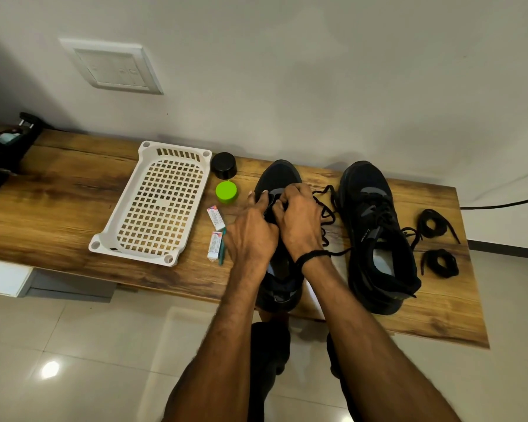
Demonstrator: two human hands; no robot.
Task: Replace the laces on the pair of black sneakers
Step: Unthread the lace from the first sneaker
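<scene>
The left hand (252,231) grips one sneaker (279,175); the right hand (299,222) pinches its loose lace (326,214); second sneaker (375,233) lies rightward.

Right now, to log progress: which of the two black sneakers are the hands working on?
The left sneaker, beside the green cap: left hand and right hand grip its middle. The right sneaker stands untouched.

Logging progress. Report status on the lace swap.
Left hand grips left shoe, right hand pinches lace at eyelets. Right shoe laced. Two spare laces coiled beside it. Nothing blocking.
</scene>
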